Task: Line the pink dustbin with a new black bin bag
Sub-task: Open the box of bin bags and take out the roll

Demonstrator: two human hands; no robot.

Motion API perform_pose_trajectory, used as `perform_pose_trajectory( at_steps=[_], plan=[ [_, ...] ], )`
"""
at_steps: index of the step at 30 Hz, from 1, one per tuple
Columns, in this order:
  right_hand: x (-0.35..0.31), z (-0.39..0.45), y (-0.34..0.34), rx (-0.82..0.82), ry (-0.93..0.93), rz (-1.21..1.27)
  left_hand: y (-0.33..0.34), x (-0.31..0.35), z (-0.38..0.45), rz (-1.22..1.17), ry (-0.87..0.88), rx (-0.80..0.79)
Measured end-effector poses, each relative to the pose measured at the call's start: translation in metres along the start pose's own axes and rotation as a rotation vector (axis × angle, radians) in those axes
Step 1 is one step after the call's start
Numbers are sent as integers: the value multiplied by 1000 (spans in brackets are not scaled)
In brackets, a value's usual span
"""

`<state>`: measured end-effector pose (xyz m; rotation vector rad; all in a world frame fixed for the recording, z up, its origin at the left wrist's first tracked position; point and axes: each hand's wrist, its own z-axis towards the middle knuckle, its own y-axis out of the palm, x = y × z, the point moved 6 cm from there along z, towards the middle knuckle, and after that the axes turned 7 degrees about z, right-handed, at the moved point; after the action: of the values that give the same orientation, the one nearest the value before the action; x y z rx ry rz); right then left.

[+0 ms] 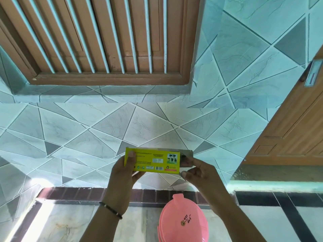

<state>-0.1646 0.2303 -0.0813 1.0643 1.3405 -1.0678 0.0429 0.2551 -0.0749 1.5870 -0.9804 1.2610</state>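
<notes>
The pink dustbin (183, 219) sits on the floor with its lid shut, right below the yellow bin-bag box (152, 160). The left hand (125, 173) grips the box. The right hand (197, 169) pinches its open end flap. Next job, I think: pull one bag out.

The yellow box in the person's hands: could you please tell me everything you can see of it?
The yellow box is a flat, oblong carton, apparently printed cardboard, held level in front of the tiled wall, above the pink dustbin. Its facing side carries small text, a barcode, a recycling mark and a picture panel. The left hand grips its left end, thumb on the face. The right hand is at the right end, where a grey flap stands open. Its contents are not visible.
</notes>
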Motion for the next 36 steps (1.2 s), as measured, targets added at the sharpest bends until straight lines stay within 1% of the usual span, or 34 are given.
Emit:
perform_pose_trajectory(
  at_steps=[1,4,5,7,9,12,15,17,23,26,28,31,33,36],
  plan=[
    [6,0,0,-29,39,125,2,11,-3,94,67,11],
    [19,3,10,-155,95,573,13,55,-19,438,347,23],
    [21,4,14,-187,104,669,19,67,-24,524,422,25],
    [23,7,21,-222,127,778,27,81,-28,602,506,25],
    [26,11,25,-211,152,842,32,87,-25,616,523,22],
    [31,15,19,-147,177,894,29,82,-10,556,453,1],
    [34,22,1,-50,177,935,18,71,9,440,356,-16],
    [37,28,-14,18,167,982,8,69,20,356,323,23],
    [47,46,-46,180,220,1110,-4,88,64,213,349,197],
    [46,54,-52,210,214,1146,2,96,111,108,265,168],
    [44,58,-53,204,219,1148,11,100,145,43,175,149],
    [44,60,-52,199,243,1140,23,106,195,-19,28,177],
    [45,63,-51,199,242,1148,33,108,225,-24,-50,162],
    [47,66,-49,206,253,1152,51,115,261,-3,-120,92]
  ],
)
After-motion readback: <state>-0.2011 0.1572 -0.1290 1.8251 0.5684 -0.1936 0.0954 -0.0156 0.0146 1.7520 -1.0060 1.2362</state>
